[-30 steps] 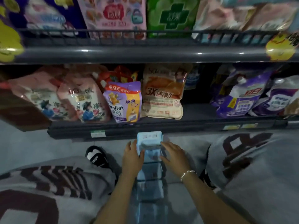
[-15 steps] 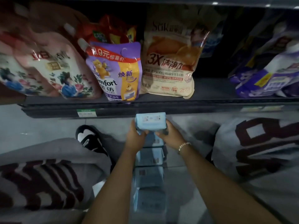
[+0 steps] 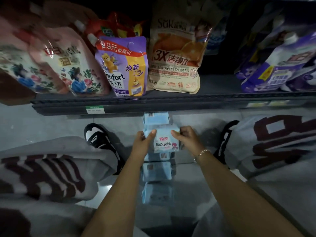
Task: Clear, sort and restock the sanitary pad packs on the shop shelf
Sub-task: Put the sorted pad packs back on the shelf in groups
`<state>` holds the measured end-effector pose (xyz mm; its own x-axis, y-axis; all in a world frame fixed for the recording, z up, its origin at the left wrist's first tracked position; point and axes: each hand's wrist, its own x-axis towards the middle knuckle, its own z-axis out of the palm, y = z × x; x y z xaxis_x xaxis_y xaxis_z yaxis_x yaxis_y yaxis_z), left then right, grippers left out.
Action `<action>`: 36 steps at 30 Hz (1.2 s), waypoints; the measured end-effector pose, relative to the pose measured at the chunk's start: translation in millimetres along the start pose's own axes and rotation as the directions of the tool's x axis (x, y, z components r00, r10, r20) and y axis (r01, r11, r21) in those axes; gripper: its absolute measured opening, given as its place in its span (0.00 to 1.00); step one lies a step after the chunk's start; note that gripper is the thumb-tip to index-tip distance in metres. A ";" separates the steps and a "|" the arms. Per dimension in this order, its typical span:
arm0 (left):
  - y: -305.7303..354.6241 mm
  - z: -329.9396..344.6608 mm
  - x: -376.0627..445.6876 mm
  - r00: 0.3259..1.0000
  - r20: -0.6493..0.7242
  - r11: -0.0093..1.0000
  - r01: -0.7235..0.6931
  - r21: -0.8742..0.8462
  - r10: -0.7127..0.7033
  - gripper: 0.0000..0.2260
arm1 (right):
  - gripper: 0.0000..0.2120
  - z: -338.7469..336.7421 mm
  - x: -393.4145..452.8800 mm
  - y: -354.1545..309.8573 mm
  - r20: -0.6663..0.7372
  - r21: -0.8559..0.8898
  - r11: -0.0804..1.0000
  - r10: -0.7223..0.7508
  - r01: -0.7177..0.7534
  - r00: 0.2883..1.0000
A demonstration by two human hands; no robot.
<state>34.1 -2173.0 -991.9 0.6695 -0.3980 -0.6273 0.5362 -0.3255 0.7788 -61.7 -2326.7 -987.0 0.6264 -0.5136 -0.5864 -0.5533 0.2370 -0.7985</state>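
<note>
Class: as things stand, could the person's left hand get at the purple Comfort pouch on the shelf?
Probably not yet: the left hand and right hand both hold a pad pack. The way up to the purple pouch looks free.

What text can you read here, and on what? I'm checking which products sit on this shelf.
"100% 纯棉": pad pack held between left hand and right hand.
"9.9元惊喜价", "焕新上市", "omfort", "金纺": purple pouch.
"Suk", "3X 洁净力": beige bag.
"立白": pink floral pouch.
Too small or blurred: the shelf price tag, barcodes on the blue packs, the beige bag's fine print, the dark purple pouches at right.
</note>
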 end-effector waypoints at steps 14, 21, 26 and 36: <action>-37.0 -15.2 2.4 0.977 0.083 0.969 0.207 -0.133 -0.197 0.22 | 0.17 38.4 0.3 45.7 0.257 0.177 0.939 0.244 -0.293 0.935; -21.9 -11.4 4.3 0.986 0.044 0.984 0.162 -0.072 -0.159 0.22 | 0.16 27.0 1.5 35.3 0.209 0.116 0.961 0.222 -0.250 0.952; 9.2 -9.9 -7.5 0.999 0.051 0.997 0.015 0.071 -0.018 0.16 | 0.24 11.1 -9.5 5.0 0.164 0.009 0.992 0.126 -0.129 0.978; 117.1 24.0 -76.1 0.954 0.084 0.952 -0.295 0.077 0.289 0.28 | 0.17 -38.1 -79.2 -101.3 -0.042 0.000 0.975 -0.221 0.221 0.974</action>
<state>33.6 -2201.4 -853.1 0.7499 -0.5459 -0.3737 0.2734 -0.2586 0.9265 -76.2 -2341.4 -854.5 0.7097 -0.5872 -0.3892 -0.4013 0.1171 -0.9084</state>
